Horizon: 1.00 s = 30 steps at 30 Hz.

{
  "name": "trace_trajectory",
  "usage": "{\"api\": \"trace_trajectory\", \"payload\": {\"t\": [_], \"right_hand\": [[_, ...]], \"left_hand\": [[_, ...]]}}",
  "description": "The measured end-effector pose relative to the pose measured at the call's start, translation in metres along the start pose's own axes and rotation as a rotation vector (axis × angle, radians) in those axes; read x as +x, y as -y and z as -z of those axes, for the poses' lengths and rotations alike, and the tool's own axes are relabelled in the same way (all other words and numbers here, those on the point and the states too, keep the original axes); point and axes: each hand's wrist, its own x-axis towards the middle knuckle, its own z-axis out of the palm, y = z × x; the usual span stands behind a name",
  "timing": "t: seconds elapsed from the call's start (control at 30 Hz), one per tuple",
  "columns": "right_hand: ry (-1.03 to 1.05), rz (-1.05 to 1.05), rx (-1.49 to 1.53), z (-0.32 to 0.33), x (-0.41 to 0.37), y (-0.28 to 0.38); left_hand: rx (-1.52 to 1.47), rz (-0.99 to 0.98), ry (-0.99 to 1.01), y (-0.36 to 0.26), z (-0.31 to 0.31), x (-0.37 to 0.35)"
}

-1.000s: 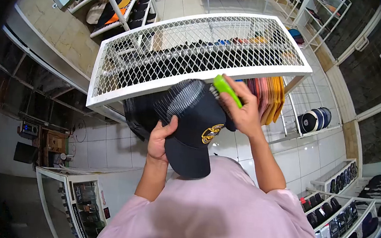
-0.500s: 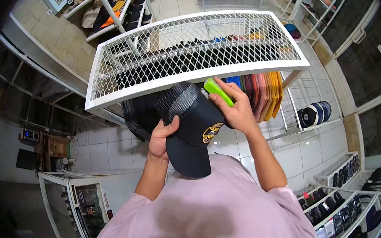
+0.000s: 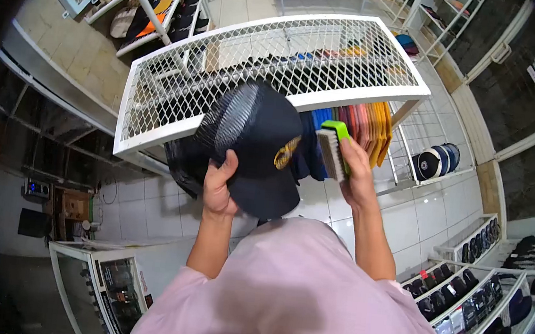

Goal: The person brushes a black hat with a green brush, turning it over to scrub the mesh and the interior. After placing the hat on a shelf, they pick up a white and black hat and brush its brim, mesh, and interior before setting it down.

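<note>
Two items are held in the head view: the left hand [image 3: 217, 191] clasps the black cap [image 3: 262, 137], thumb outermost, near frame centre; the right hand [image 3: 360, 178], fingers closed, grips the green brush [image 3: 332, 149] right of centre.

The top [image 3: 282, 278] is plain pale pink, with short sleeves [image 3: 173, 292].

Glare spots the floor tiles [image 3: 404, 222], shadow dims the shirt [image 3: 298, 286], and fisheye bends the edges.
</note>
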Motion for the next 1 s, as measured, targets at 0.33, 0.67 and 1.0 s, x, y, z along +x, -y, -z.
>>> {"api": "trace_trajectory", "payload": {"t": [0.33,0.67,1.0], "right_hand": [[-0.099,-0.12,0.224,0.019,-0.018,-0.008],[-0.201,0.199,-0.691,0.008,-0.024,0.02],[0.029,0.779,-0.957,-0.026,-0.015,0.025]], "left_hand": [[0.655,-0.056,-0.028,0.001,-0.01,0.01],[0.717,0.276,0.108,-0.001,-0.035,0.009],[0.785,0.166,0.166,0.016,-0.035,0.001]]}}
